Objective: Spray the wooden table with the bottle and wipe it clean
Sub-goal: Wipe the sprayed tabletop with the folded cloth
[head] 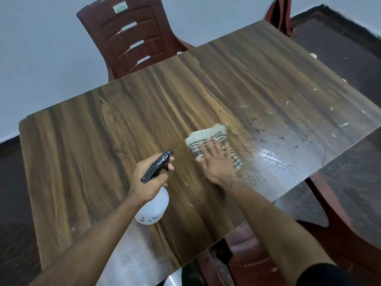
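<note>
Two hands work: the left hand (150, 178) grips the spray bottle (153, 205); the right hand (216, 162), fingers spread, presses the striped cloth (208, 137) on the wet surface (103, 131).

Cloth (208, 139) lies on the table (103, 131), bottle (153, 205) to its left.
</note>
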